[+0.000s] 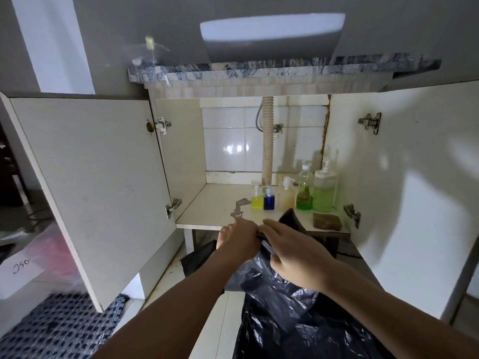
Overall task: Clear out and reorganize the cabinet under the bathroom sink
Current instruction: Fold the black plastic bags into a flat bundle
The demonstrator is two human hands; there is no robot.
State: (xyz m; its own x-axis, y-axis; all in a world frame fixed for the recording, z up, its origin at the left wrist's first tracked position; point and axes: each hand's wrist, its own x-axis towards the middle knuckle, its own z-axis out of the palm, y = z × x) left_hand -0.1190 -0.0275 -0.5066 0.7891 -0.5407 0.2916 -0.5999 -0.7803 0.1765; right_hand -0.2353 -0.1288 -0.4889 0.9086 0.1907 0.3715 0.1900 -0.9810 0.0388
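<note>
At the cabinet shelf's front edge, left hand (pixel 239 237) and right hand (pixel 293 251) both pinch the black plastic bag (pixel 290 307) — thin, limp, light, probably slippery; best gripped at its rim. Bottles (pixel 298 193) line the right rear.

Glossy white tiles (pixel 233 141) back the cabinet; the black bag (pixel 285 301) is crinkled, shiny plastic; the brown block (pixel 327 221) looks rough, perhaps sponge.

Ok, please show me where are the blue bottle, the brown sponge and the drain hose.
blue bottle (pixel 269 202): head view, on its blue body, below the pump.
brown sponge (pixel 327 221): head view, on the middle of its top face.
drain hose (pixel 267 141): head view, on the ribbed middle stretch before the tiles.
</note>
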